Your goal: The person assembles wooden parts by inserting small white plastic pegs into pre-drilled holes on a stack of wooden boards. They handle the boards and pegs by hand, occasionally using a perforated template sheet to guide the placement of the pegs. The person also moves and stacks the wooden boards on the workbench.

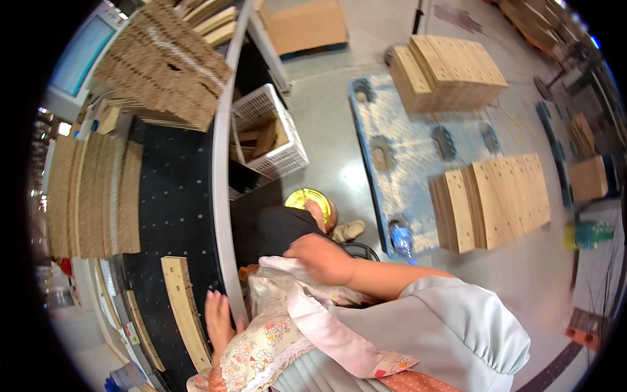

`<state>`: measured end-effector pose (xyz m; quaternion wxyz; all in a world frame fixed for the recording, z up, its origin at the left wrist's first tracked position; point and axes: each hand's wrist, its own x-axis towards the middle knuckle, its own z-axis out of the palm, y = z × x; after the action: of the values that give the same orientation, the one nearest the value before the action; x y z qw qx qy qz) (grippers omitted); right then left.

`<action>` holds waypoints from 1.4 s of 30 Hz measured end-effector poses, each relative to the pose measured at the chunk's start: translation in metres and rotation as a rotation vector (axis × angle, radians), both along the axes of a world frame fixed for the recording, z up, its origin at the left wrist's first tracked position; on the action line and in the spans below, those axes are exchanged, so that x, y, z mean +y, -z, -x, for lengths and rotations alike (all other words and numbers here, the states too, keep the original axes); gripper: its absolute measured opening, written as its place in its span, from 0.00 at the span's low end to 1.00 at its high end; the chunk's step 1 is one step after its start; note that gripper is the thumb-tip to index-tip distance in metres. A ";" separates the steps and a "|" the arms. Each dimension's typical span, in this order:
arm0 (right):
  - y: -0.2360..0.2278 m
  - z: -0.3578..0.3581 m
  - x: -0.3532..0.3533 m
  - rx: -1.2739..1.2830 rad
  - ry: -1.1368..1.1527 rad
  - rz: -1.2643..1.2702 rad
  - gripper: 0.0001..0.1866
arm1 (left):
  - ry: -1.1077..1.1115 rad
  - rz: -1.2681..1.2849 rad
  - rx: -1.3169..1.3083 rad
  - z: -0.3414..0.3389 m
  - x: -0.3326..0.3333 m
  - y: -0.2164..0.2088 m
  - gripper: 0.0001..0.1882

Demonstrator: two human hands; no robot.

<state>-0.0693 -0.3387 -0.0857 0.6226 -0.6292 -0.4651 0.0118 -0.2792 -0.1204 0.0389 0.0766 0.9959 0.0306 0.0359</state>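
Observation:
My left hand (219,320) is at the near edge of a black, dotted worktop (173,189), fingers stretched out and holding nothing. Just left of it lies a curved wooden strip (183,307) with small holes. A thinner curved strip (145,330) rests farther left. My right hand (321,259) is over my lap, slightly blurred, its fingers curled by the pale edge of a flowered apron (261,333). Whatever may be inside those fingers is hidden.
Stacks of brown boards (95,196) stand on the worktop. A white plastic crate (284,147) with wood pieces sits beside the bench. On the right, a blue pallet (411,144) carries stacked wooden panels (509,202) and a water bottle (401,238). A yellow stool (307,196) is near my feet.

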 end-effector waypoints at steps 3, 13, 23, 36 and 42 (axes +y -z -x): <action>0.028 0.021 -0.081 0.178 0.270 0.458 0.16 | -0.003 -0.090 0.071 -0.062 0.004 -0.005 0.36; 0.109 0.036 -0.148 0.585 0.346 1.006 0.12 | 0.004 -0.447 0.183 -0.152 0.047 0.039 0.30; 0.079 -0.024 -0.156 0.520 0.102 1.562 0.16 | -0.057 -0.213 0.226 -0.155 0.056 0.035 0.26; 0.039 -0.210 -0.059 0.366 -0.156 1.327 0.15 | -0.448 -0.073 0.208 -0.259 0.079 0.034 0.46; 0.060 -0.232 0.006 0.514 -0.197 0.785 0.12 | -0.423 -0.074 0.121 -0.241 0.082 0.041 0.41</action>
<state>0.1631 -0.3325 -0.1461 0.4289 -0.7464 -0.3137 0.4006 -0.0380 -0.0382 -0.0020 0.0289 0.9697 0.2423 -0.0075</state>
